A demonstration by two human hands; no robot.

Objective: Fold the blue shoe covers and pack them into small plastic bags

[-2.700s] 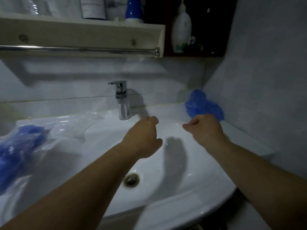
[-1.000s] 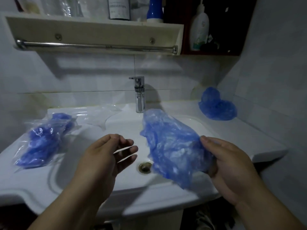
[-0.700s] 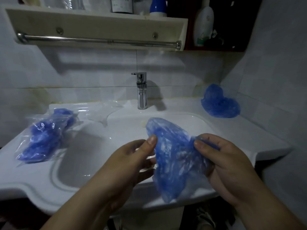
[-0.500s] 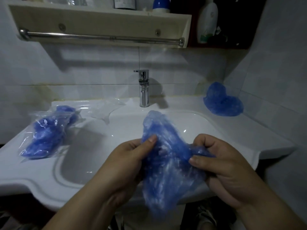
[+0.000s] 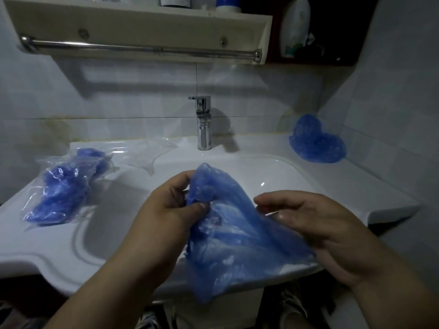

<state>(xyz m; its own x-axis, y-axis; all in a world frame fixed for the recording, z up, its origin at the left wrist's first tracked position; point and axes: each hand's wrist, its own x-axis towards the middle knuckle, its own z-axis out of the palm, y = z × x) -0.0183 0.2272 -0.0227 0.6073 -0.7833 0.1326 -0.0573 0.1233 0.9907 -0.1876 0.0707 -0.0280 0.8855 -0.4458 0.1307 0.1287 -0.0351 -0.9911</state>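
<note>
Starting at 9 o'clock of the basin [image 5: 273,167], a clear bag stuffed with blue covers [image 5: 63,186] is lying on the white surface [image 5: 35,245]. It looks like the done pile, parked out of the way. Just behind it, toward 11 o'clock, some empty plastic bags [image 5: 149,153] are sitting flat, probably kept within reach for the next fill. They're see-through on white, so how many there are is anyone's guess. The tap [image 5: 203,124] is standing at 12.

In the middle, the person's left hand [image 5: 166,210] is pinching the top corner of a blue shoe cover [image 5: 232,238] between thumb and curled fingers. It's holding the cover up over the front of the basin, so the rest is hanging loose and can be flattened for a fold. The right hand [image 5: 316,224] is at the cover's 3 o'clock edge with its fingers looking mostly straight. The film is running under the palm, so whether that hand is gripping or just supporting can't be told from here. The cover's bottom end is drooping past the front edge and is smeared with blur.

At 2 o'clock, in the back corner, a heap of loose shoe covers [image 5: 316,143] is sitting, likely the supply. The shelf [image 5: 142,20] up top is getting cut off by the frame, so what's standing on it is only partly showing.
</note>
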